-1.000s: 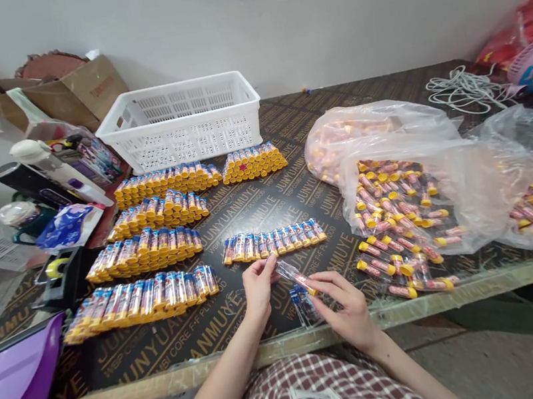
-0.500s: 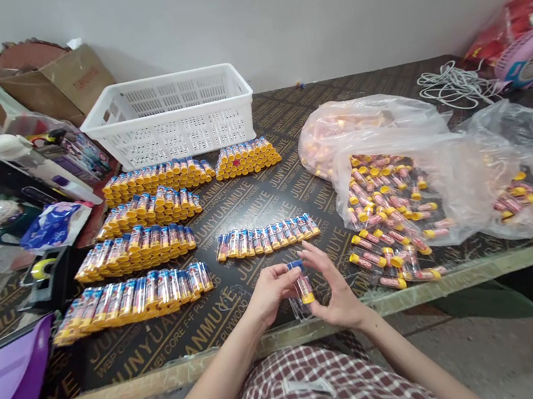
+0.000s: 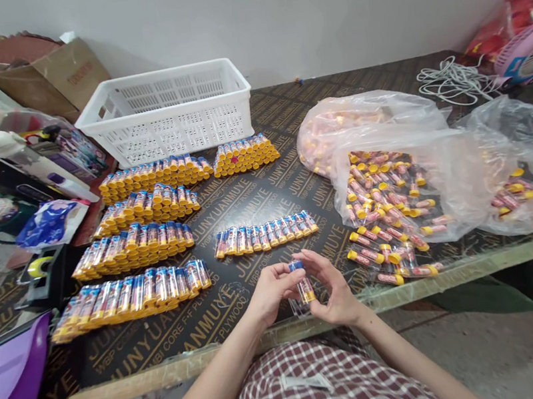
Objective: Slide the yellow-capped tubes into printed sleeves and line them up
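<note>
Both my hands meet at a small clear tube (image 3: 305, 290) with a blue cap and a yellow base, held near upright over the table's front edge. My left hand (image 3: 273, 291) pinches it near the cap, thumb across the front. My right hand (image 3: 332, 291) curves round its other side, thumb by the yellow base and fingers by the cap. Some clear plastic (image 3: 298, 309) shows just below the hands; its kind is hard to tell. Beyond them lies a row of similar blue-capped tubes (image 3: 266, 234).
Stacked tubes (image 3: 132, 295) stand in several rows at left, before a white basket (image 3: 169, 130). At right, plastic bags (image 3: 457, 189) hold pink tubes with yellow ends, and loose ones (image 3: 381, 255) lie in front. A tape dispenser (image 3: 49, 278) and a purple fan (image 3: 531, 50) stand at the sides.
The fingers of my right hand have come down and in, from spread apart to curled around the tube and its cap. My left hand keeps its pinch.
</note>
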`<action>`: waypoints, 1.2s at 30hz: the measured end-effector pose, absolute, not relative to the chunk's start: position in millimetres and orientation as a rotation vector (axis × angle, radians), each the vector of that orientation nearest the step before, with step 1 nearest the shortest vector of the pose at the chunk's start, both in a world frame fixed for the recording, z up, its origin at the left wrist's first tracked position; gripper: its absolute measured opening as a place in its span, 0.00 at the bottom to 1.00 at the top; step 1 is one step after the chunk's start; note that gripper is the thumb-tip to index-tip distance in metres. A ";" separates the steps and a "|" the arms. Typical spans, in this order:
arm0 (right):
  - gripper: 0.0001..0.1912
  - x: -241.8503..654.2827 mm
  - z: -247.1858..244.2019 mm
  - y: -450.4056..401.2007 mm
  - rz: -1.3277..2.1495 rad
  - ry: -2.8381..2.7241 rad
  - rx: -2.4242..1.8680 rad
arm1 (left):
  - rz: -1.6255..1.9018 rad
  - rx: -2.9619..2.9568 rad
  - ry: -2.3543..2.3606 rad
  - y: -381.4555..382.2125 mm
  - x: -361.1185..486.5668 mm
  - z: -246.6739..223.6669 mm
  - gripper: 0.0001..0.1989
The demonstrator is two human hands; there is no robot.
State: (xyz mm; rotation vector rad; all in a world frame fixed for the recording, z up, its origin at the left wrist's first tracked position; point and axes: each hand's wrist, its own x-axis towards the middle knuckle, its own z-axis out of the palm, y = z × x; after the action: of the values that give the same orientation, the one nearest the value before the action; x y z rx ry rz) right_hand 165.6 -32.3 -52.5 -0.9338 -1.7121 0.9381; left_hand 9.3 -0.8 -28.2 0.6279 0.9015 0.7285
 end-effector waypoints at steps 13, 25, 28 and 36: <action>0.46 174.8 -48.5 -25.4 0.918 -1.667 -1.039 | 0.788 1.400 1.320 45.4 -8.5 -23.9 0.13; 0.18 230.4 -56.4 -8.4 0.245 -1.848 -1.601 | 0.412 2.224 1.993 92.4 -21.3 -32.9 0.12; 0.12 258.2 -66.1 -3.5 0.054 -2.006 -1.856 | 0.489 2.228 1.815 65.0 -12.5 -40.9 0.10; 0.08 273.7 -75.8 -5.9 0.099 -2.225 -1.882 | 0.322 1.990 1.501 8.8 12.7 -81.9 0.06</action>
State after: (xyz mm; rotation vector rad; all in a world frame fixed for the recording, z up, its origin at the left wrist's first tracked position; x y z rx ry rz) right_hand 273.7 -5.9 -75.8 -1.8821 -2.2252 0.0988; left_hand 12.7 8.8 -81.9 1.9903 1.5013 0.3216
